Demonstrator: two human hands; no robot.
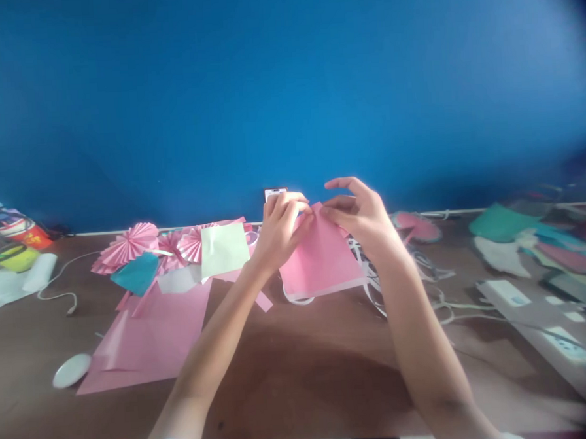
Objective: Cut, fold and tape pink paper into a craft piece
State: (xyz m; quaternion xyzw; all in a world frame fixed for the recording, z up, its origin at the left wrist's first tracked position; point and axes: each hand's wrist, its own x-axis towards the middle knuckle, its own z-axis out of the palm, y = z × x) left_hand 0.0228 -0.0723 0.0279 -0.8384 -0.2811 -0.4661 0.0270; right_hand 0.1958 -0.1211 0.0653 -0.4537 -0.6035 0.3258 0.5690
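Note:
A pink sheet of paper (319, 264) hangs upright in front of me, with a paler strip along its lower edge. My left hand (284, 226) is closed in a pinch at its upper left part. At the upper right, my right hand (361, 212) pinches the same sheet close to its peak, the index finger lifted away. The exact spots where the fingertips meet the paper are partly hidden. Left of my hands lie a pale green sheet (224, 249) and pleated pink paper fans (136, 243).
A large pink sheet (152, 338) and a teal paper piece (137, 273) lie on the brown table (302, 389). A white round object (72, 371) is at left. Cables, a power strip (534, 318) and coloured scraps (504, 221) occupy the right. Behind stands a blue wall (286, 82).

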